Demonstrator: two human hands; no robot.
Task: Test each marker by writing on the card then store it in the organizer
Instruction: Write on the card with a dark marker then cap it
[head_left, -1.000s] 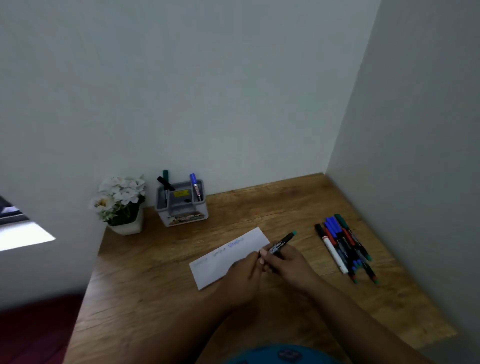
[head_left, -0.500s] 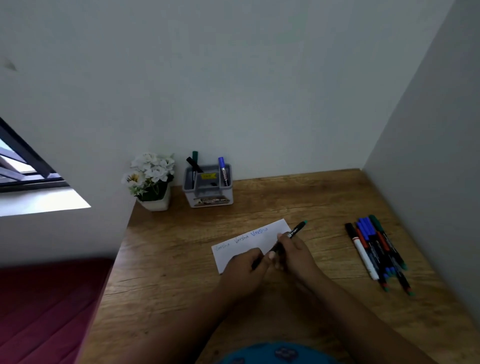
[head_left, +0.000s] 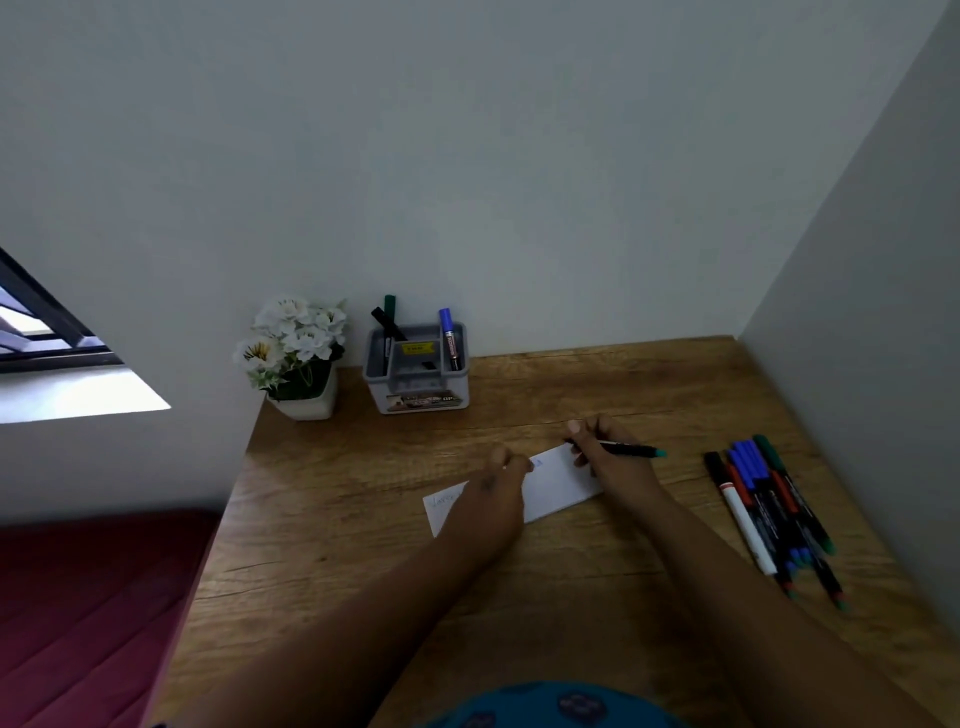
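Observation:
A white card (head_left: 558, 480) with some writing lies on the wooden desk (head_left: 363, 519). My right hand (head_left: 605, 454) grips a black marker (head_left: 631, 449) with a teal end, its tip at the card's far right corner. My left hand (head_left: 496, 488) rests on the middle of the card with its fingers curled; anything inside them is hidden. A grey organizer (head_left: 418, 382) stands at the back by the wall and holds a green, a black and a blue marker. A pile of markers (head_left: 769, 512) lies at the right.
A white pot of white flowers (head_left: 296, 353) stands left of the organizer at the desk's back left corner. Walls close the desk at the back and the right. The desk's left edge drops to a red surface (head_left: 88, 613).
My hands, joined on the marker before, have come apart. The right hand carried the marker to the card's far corner; the left settled on the card. The camera turned left.

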